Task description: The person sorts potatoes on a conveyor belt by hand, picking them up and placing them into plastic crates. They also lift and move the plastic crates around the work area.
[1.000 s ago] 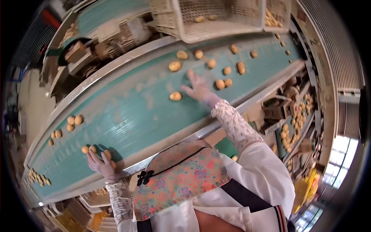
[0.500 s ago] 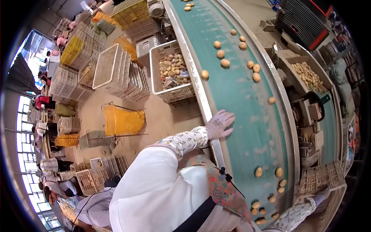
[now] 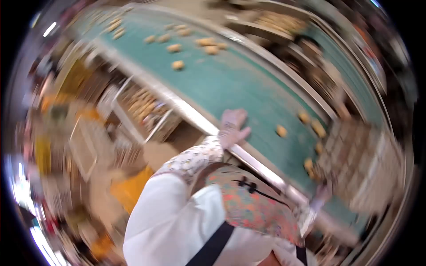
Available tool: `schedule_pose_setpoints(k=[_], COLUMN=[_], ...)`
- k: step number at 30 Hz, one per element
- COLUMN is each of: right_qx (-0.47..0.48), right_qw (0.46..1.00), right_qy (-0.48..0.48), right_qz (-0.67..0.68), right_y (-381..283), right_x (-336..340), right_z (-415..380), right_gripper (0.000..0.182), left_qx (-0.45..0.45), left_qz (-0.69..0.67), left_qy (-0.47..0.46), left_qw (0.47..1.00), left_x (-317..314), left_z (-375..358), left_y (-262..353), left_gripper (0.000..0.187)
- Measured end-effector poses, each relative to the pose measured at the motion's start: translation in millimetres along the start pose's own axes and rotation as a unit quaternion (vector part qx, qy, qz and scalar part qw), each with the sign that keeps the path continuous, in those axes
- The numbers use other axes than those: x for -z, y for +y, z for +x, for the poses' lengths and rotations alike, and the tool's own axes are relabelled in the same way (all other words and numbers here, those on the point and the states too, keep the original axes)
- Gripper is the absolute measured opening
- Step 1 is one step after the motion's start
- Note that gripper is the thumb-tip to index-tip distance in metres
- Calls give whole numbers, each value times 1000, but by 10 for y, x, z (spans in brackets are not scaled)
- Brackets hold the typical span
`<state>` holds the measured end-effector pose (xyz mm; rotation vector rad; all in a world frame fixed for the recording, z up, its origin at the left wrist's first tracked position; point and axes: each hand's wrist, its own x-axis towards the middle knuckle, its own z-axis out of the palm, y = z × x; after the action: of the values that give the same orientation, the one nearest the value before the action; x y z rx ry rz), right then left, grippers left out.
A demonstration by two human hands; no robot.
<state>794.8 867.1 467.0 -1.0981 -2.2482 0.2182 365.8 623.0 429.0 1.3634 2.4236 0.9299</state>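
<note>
My left hand (image 3: 233,126) rests on the near edge of the green conveyor belt (image 3: 248,97), fingers stretched out and nothing held. At the lower right my right hand (image 3: 323,194), blurred by motion, grips the near edge of a plastic crate (image 3: 361,162). That crate is tilted over the belt's far side, with its slatted surface towards me; its inside is hidden. Several potatoes (image 3: 281,131) lie on the belt between my left hand and the crate, some close against the crate's edge. More potatoes (image 3: 177,65) are further up the belt.
Left of the belt stands a crate (image 3: 128,116) of potatoes and scraps. Stacked crates (image 3: 84,142) and an orange-yellow sack (image 3: 131,188) are beyond it. Across the belt are a bin (image 3: 277,22) of potatoes and a second green belt (image 3: 341,62).
My view has turned and blurred. My right hand has brought the crate from beyond the belt's far rail to over the belt. My left hand stays at the belt's near edge.
</note>
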Motion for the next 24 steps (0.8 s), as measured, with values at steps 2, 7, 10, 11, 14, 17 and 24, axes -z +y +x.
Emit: schedule_pose_setpoints(k=[2, 7, 10, 11, 14, 17, 24], right_qx=[-179, -175, 30, -36, -29, -122, -167], right_qw=[980, 983, 983, 962, 924, 890, 844], right_qy=[-42, 58, 142, 155, 173, 169, 52], right_qz=[-76, 19, 115, 221, 340, 405, 507], right_y=[-52, -290, -337, -388, -549, -774, -1097], right_x=[-38, 10, 91, 74, 1, 84, 185], right_z=[-72, -460, -520, -516, -427, -426, -390], right_gripper=[25, 14, 22, 21, 19, 14, 12], left_qx=[-93, -249, -280, -261, -166, -221, -476], left_qz=[-36, -189, -264, -373, -511, -394, -309], left_qy=[42, 50, -26, -74, -265, -184, 26], left_qw=[994, 949, 923, 887, 801, 873, 823], left_x=[-422, -632, -794, -1058, -1303, -892, 161], left_z=[268, 1266, 1753, 1937, 2445, 2173, 1326], left_y=[74, 1176, 2156, 2476, 2983, 3381, 4379], left_gripper=[77, 91, 95, 91, 76, 53, 62])
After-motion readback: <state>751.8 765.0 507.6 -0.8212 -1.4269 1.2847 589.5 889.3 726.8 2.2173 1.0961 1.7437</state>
